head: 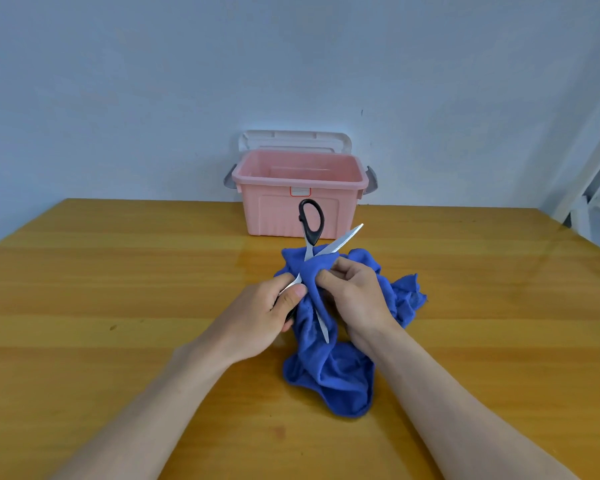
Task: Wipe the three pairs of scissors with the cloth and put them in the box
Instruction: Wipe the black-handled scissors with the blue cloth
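Between both grips, left hand (274, 308) clamped on open scissors (312, 237), right hand (354, 292) pinching blue cloth (329, 368) around a blade, just short of the pink box (298, 202); risking, probably, a nicked finger or snagged cloth from exposed edges.

head view | worn, facing forward-down | close over table (118, 306)
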`<action>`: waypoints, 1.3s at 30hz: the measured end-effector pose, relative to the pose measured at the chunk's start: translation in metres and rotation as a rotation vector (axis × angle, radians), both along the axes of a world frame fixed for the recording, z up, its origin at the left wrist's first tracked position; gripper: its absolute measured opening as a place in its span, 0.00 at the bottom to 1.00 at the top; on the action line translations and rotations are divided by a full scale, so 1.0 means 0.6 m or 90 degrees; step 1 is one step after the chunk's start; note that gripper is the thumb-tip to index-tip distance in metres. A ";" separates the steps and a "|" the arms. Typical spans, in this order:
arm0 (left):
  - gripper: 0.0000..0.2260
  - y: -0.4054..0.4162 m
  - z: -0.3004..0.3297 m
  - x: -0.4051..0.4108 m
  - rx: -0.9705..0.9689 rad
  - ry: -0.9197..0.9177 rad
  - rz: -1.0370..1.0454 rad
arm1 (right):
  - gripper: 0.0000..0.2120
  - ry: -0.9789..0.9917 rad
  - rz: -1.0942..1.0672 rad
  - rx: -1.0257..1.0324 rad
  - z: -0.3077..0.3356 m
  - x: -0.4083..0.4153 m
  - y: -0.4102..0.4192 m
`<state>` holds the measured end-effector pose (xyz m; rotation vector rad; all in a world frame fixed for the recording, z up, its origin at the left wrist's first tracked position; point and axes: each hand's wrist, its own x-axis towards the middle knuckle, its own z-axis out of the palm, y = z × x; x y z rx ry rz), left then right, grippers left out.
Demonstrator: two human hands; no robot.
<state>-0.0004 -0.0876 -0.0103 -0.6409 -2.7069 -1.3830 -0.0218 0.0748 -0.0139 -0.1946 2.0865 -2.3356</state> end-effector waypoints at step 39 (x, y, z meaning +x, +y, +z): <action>0.11 -0.001 0.000 0.008 0.150 -0.075 -0.070 | 0.10 -0.067 0.095 -0.163 0.024 0.007 -0.014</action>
